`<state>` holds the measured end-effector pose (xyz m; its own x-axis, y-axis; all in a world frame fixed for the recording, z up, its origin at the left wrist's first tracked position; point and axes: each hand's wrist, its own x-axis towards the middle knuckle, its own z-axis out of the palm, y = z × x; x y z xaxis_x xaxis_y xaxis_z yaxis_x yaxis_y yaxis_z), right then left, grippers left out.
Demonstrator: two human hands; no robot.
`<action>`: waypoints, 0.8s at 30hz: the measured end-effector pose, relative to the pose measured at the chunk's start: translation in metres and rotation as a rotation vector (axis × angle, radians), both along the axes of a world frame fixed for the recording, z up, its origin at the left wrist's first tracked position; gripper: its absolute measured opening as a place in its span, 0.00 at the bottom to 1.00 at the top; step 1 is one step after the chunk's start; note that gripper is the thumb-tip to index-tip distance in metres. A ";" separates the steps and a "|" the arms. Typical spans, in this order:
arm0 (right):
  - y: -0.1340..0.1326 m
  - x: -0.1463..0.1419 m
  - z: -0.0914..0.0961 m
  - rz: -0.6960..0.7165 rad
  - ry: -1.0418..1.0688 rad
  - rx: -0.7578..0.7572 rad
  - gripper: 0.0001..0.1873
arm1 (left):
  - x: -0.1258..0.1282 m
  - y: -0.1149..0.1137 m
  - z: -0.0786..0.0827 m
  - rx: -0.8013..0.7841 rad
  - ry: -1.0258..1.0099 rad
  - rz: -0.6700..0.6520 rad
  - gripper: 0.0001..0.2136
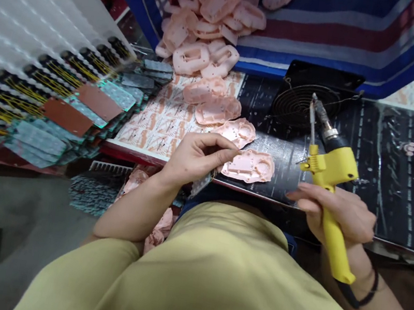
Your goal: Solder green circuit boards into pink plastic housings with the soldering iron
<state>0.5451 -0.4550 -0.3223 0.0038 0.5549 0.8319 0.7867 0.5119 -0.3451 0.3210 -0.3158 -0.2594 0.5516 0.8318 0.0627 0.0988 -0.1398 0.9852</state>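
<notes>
Right hand [354,217] clasps yellow soldering gun [332,169]; left hand [192,159] has its grip pressed together, contents unclear. Caution: hot tip [314,97], swung left, could scorch near pink shell [251,166].

One head-worn view looks forward and down over the yellow shirt [220,272] onto the nearby workbench [388,199]

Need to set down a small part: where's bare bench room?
Best bet: black bench top, right of the yellow soldering gun, nearer the edge than the small pink bits. Narrow strip between the nearest pink shell and the gun. Crowded: the left end, with pink shells and piled circuit boards.
</notes>
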 end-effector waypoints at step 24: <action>-0.037 0.013 0.000 0.068 0.040 -0.235 0.27 | 0.012 0.012 -0.032 0.764 0.765 -0.484 0.05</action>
<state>0.5582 -0.4919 -0.3224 -0.0095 0.7330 0.6802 0.7366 0.4652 -0.4910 0.3335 -0.3038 -0.2914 0.9088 0.4162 -0.0304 0.4012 -0.8514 0.3379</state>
